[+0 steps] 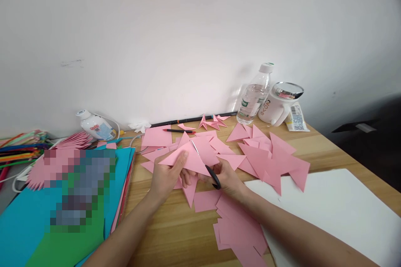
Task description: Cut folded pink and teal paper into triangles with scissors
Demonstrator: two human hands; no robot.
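A bare white wall (200, 29) stood behind a wooden table (163, 233) that was littered with craft paper. The person's left hand (166, 175) was closed on a pink paper triangle (191, 156), thumb on top and fingers beneath, holding it just above the tabletop near the middle. The right hand (227, 177) gripped a pair of scissors (208, 167) by their black handles, fingers curled through the loops, and the blades lay across the triangle's face, pointing up and away from the person. Whether the blades were parted or together was too fine to tell. More pink triangles (269, 158) lay scattered to the right, some overlapping, and a loose heap of pink squares (234, 225) sat just below the right wrist. A large white sheet (328, 204) covered the table's right corner. To the left lay a stack of blue and green paper (31, 225), partly blurred out, with a bundle of coloured sticks (19, 150) beyond it. Near the wall were a red and black pencil (178, 131), a few small folded pink pieces (214, 122), a clear water bottle (254, 94), a white mug (280, 106) just beside it, and a small white bottle (94, 125) lying tilted on the left.
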